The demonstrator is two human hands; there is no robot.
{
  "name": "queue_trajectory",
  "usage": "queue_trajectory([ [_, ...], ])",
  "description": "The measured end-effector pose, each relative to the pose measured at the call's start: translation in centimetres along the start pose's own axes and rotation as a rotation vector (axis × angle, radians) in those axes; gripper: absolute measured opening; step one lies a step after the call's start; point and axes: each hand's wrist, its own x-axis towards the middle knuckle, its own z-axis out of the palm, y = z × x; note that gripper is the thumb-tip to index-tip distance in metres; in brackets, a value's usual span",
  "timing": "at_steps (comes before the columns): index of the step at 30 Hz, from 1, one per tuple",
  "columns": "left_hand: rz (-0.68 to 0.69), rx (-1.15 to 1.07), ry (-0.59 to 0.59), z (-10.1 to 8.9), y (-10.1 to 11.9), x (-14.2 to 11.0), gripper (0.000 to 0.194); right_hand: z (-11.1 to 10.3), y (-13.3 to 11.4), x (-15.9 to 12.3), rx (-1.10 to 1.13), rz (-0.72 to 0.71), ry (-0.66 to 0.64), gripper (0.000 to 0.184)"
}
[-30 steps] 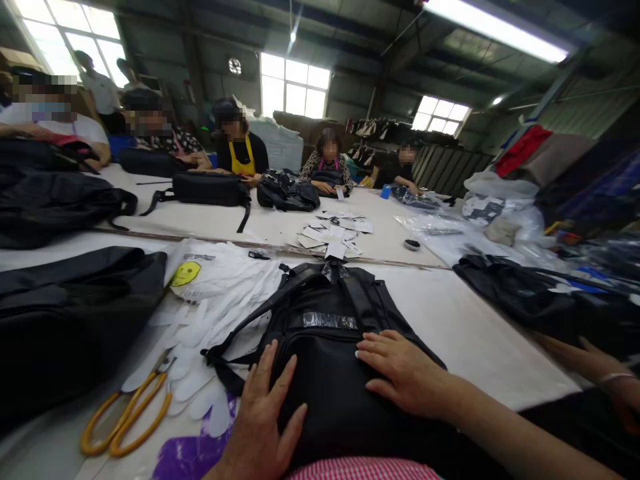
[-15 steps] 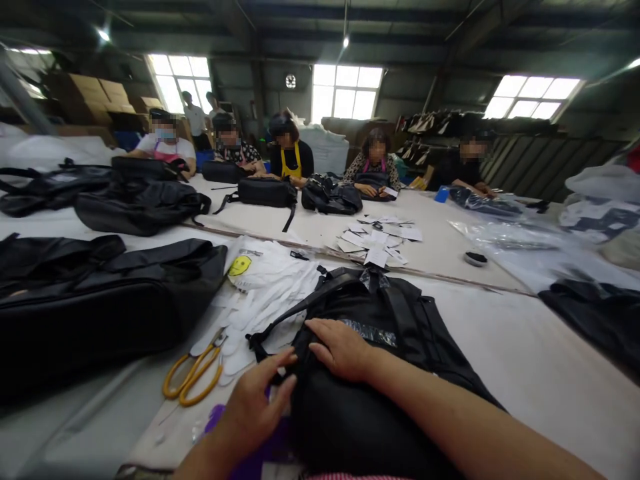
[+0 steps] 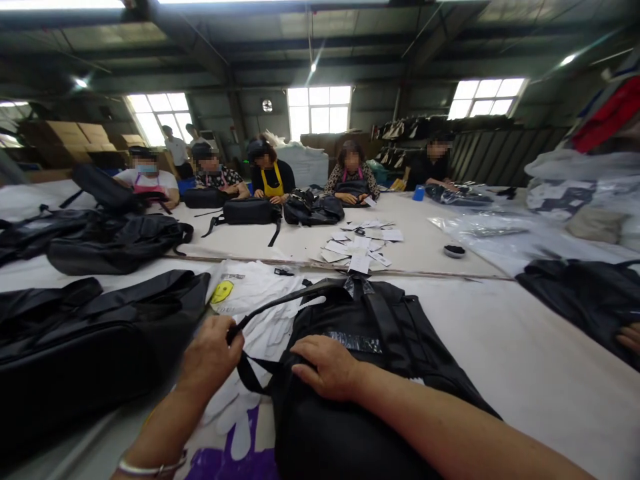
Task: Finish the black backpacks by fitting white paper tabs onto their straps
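A black backpack point(image 3: 410, 333) lies on the table in front of me, with a strip of clear plastic on its upper panel. My left hand point(image 3: 213, 353) is closed around one of its shoulder straps point(image 3: 280, 300), pulling it out to the left of the bag. The strap's lower webbing loops down below that hand to the bag's side. My right hand point(image 3: 327, 367) rests on the bag with its fingers stretched out. White glove-like cutouts point(image 3: 270, 327) lie under the strap, beside a yellow smiley print point(image 3: 222, 292). A purple sheet point(image 3: 235, 460) shows below my left hand.
Another black bag point(image 3: 95, 347) stands close on my left. White cards point(image 3: 357, 247) and a small dish point(image 3: 454, 251) lie across the table. Several people sit along the far side with black bags. Another person's hand point(image 3: 631, 337) touches a bag at the right edge.
My left hand has moved up and left, and now grips the strap and draws it outward. My right hand stays on the bag. The orange-handled scissors are now almost wholly hidden behind my left arm.
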Motion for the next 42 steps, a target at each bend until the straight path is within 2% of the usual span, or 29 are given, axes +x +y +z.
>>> queue_trajectory([
  [3,-0.159,-0.414,-0.091,-3.1,2.6,1.6,0.030,-1.1,0.0,0.2,0.186,0.016,0.109,0.034],
  [6,-0.058,-0.640,-0.127,-4.8,6.6,1.6,0.046,-2.3,0.1,0.4,0.399,0.084,0.167,0.034],
  [8,0.033,-0.789,-0.207,-5.0,9.2,1.1,0.053,-2.9,0.4,0.6,0.554,0.125,0.189,0.037],
  [10,0.080,-1.018,-0.382,-4.5,11.1,0.7,0.056,-3.0,0.8,0.6,0.741,0.182,0.206,0.044],
  [12,0.096,-1.211,-0.519,-3.7,12.2,0.4,0.056,-2.8,1.1,0.7,0.965,0.248,0.222,0.050],
  [13,0.092,-1.260,-0.548,-3.2,12.5,0.3,0.055,-2.6,1.2,0.7,1.079,0.277,0.232,0.052],
  [16,0.083,-1.317,-0.527,-2.1,12.4,-0.1,0.055,-2.2,1.2,0.8,1.295,0.330,0.290,0.049],
  [19,0.097,-1.328,-0.503,-1.5,11.3,-0.8,0.055,-2.4,1.0,0.9,1.305,0.381,0.346,0.039],
  [21,0.073,-1.206,-0.472,-1.2,10.1,-1.1,0.050,-2.9,0.9,1.1,1.314,0.426,0.382,0.037],
  [23,0.041,-0.991,-0.446,-0.9,8.7,-1.5,0.040,-3.5,1.1,1.3,1.355,0.483,0.435,0.038],
  [26,0.091,-0.739,-0.570,-0.4,6.8,-1.7,0.028,-4.4,1.5,1.6,1.481,0.517,0.505,0.038],
  [28,0.140,-0.705,-0.699,-0.1,6.0,-1.7,0.031,-4.8,1.8,1.7,1.587,0.484,0.505,0.038],
  [32,0.163,-0.861,-0.839,0.4,5.7,-1.4,0.039,-5.3,2.2,1.6,1.704,0.460,0.520,0.037],
  [37,-0.008,-1.340,-0.970,1.4,7.2,-0.7,0.046,-5.8,2.5,1.6,1.735,0.485,0.592,0.036],
  [40,0.067,-1.318,-0.978,1.1,8.4,-0.1,0.047,-5.9,2.7,1.6,1.737,0.487,0.607,0.036],
  [42,0.168,-1.218,-0.918,0.3,9.0,0.2,0.046,-5.8,2.8,1.7,1.725,0.495,0.615,0.035],
])
